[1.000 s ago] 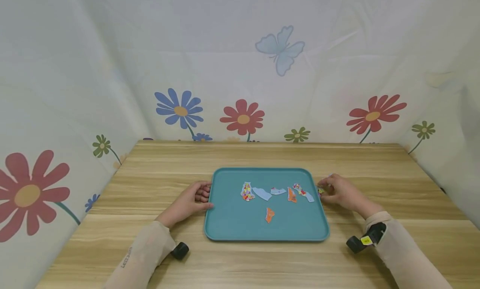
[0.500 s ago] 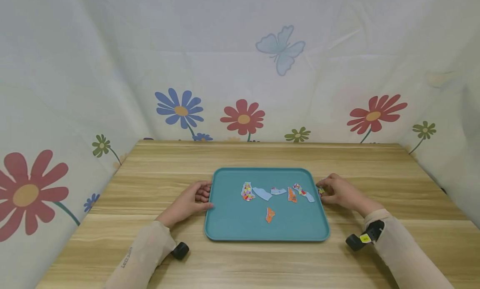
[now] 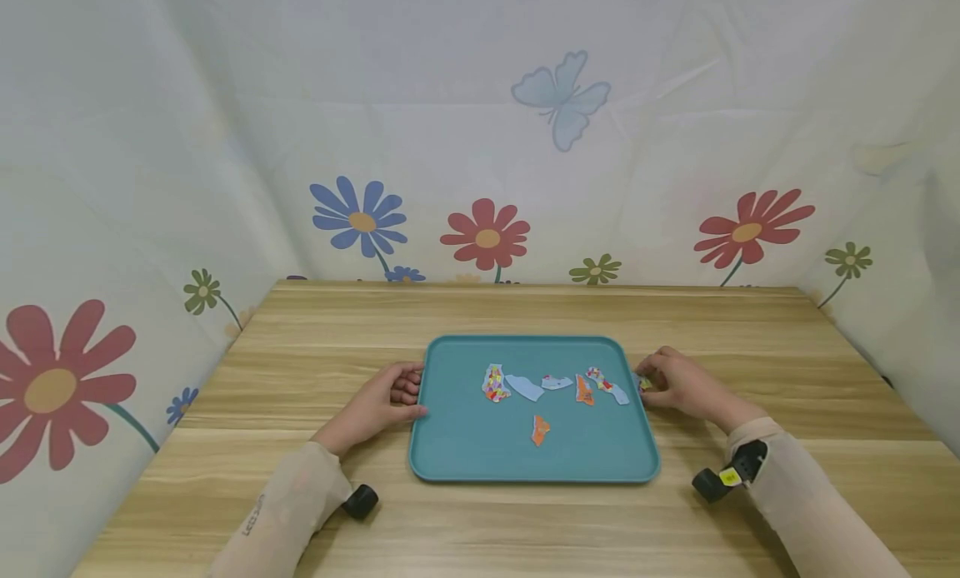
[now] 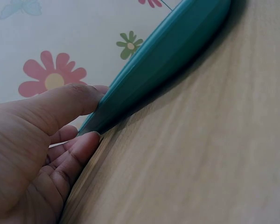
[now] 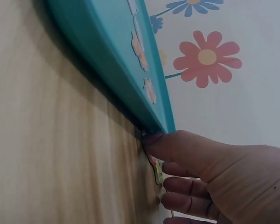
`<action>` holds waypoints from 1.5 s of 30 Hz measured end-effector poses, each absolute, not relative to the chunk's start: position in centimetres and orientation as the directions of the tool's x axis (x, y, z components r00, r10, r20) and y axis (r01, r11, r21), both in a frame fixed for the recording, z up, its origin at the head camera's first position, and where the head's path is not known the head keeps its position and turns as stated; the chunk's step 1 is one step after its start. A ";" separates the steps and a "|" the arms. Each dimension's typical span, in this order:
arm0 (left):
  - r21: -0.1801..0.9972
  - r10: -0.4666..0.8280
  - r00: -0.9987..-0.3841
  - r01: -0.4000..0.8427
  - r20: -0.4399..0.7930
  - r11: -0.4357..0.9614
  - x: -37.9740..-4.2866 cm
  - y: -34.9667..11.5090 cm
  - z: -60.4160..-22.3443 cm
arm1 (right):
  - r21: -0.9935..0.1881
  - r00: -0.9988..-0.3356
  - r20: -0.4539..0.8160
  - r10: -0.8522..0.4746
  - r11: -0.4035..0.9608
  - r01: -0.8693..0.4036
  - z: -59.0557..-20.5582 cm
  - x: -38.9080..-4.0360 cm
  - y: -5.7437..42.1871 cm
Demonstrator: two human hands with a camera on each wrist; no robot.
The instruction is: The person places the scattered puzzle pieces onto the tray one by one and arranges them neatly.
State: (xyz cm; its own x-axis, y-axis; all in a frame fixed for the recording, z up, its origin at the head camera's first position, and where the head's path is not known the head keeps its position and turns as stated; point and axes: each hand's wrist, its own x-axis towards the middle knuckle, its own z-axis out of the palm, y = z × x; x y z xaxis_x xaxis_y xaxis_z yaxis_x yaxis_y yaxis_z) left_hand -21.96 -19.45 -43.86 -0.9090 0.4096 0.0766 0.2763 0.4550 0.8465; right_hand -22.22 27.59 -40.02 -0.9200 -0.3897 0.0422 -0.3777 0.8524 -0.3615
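A teal tray (image 3: 480, 465) lies on the wooden table with several torn-looking paper pieces on it. My left hand (image 3: 378, 405) grips its left side, the thumb (image 4: 79, 100) over the rim and the fingers curled below. Close against the tray's right side, my right hand (image 3: 678, 386) pinches a colourful paper piece (image 5: 157, 169) between thumb and fingers; most of this piece is hidden. On the tray, a speckled piece (image 3: 494, 384), a pale blue piece (image 3: 525, 387) and an orange piece (image 3: 584, 390) lie in a loose row. Another orange piece (image 3: 540, 430) lies nearer the front.
The wooden table (image 3: 525, 528) reaches back to a white cloth (image 3: 420, 128) printed with flowers and a butterfly. Black wrist cameras stick out by my left cuff (image 3: 361, 502) and right cuff (image 3: 712, 485).
The paper piece at my right fingertips shifts slightly. My left hand, the tray and the pieces on it stay where they were.
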 end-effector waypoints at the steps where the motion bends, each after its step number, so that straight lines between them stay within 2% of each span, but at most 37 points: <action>1: 0.849 0.409 -0.909 0.273 0.073 0.454 -21.9 -19.4 -43.8 | -0.358 -0.920 0.045 -0.388 0.854 -0.378 -40.1 -22.2 27.6; 16: 0.842 0.410 -0.909 0.281 0.079 0.461 -21.9 -19.3 -43.7 | -0.294 -0.928 0.066 -0.367 0.882 -0.369 -40.3 -22.0 28.0; 32: 0.837 0.413 -0.905 0.299 0.097 0.458 -22.0 -19.5 -44.0 | -0.287 -0.912 0.177 -0.370 0.867 -0.408 -39.1 -21.1 29.0; 45: 0.830 0.405 -0.909 0.299 0.097 0.471 -22.1 -19.4 -44.2 | -0.252 -0.920 0.145 -0.363 0.886 -0.389 -37.8 -20.4 28.0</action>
State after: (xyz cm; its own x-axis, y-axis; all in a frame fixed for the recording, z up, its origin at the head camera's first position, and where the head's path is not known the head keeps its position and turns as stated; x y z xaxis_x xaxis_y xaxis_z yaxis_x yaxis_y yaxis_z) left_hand -22.08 -19.41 -44.16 -0.9092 0.4048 0.0972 0.2986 0.4714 0.8298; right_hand -20.43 27.99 -37.76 -0.9204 -0.3631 0.1450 -0.3893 0.8860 -0.2520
